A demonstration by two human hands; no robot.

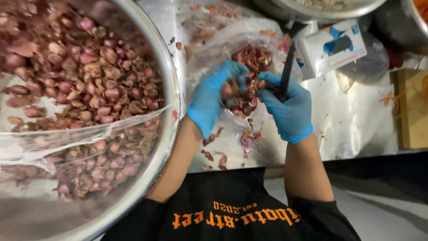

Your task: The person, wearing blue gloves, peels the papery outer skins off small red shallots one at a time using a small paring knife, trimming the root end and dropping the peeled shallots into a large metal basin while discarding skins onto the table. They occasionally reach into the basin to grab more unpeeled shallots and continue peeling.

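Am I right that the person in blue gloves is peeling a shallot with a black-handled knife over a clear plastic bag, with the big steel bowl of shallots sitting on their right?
Not quite. In the head view the big steel bowl of shallots sits on the person's left, not their right. The rest holds: the left hand and right hand wear blue gloves, and the right holds a black-handled knife over the clear plastic bag.

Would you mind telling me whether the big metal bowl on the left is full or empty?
Nearly full: the metal bowl holds a deep heap of shallots.
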